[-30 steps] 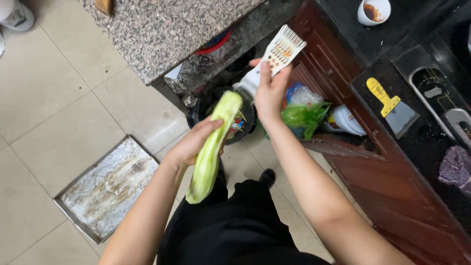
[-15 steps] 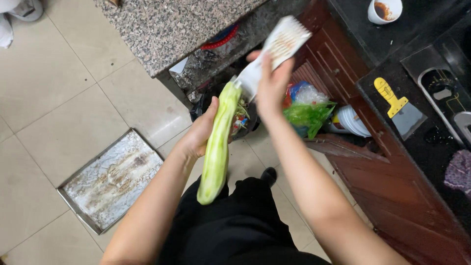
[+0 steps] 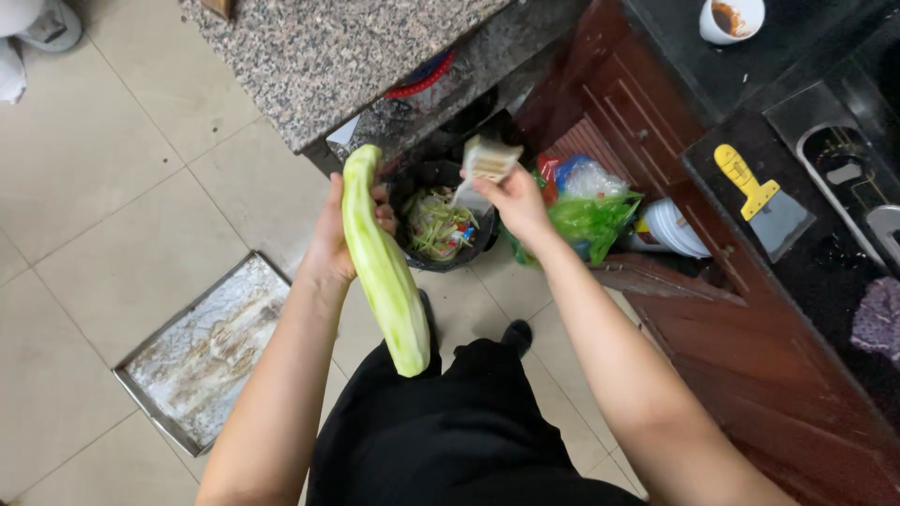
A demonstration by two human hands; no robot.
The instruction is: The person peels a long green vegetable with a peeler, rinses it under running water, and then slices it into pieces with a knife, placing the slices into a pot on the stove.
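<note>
My left hand (image 3: 339, 234) grips a long, pale green peeled gourd (image 3: 382, 267), held upright and a little tilted above the floor. My right hand (image 3: 514, 201) holds a white peeler (image 3: 484, 167) over a black bin (image 3: 448, 229) that has green peelings in it. The peeler is apart from the gourd, to its right.
A speckled granite counter (image 3: 347, 52) lies ahead, with dark wooden cabinets (image 3: 750, 309) to the right. A green plastic bag (image 3: 591, 220) and white plates (image 3: 677, 230) sit beside the bin. A metal tray (image 3: 202, 351) lies on the tiled floor. A yellow-handled scraper (image 3: 757, 201) and white cup (image 3: 729, 19) rest on the dark countertop.
My right hand has dropped the peeler away from the gourd, down over the bin. My left hand has turned the gourd more upright and shifted it left.
</note>
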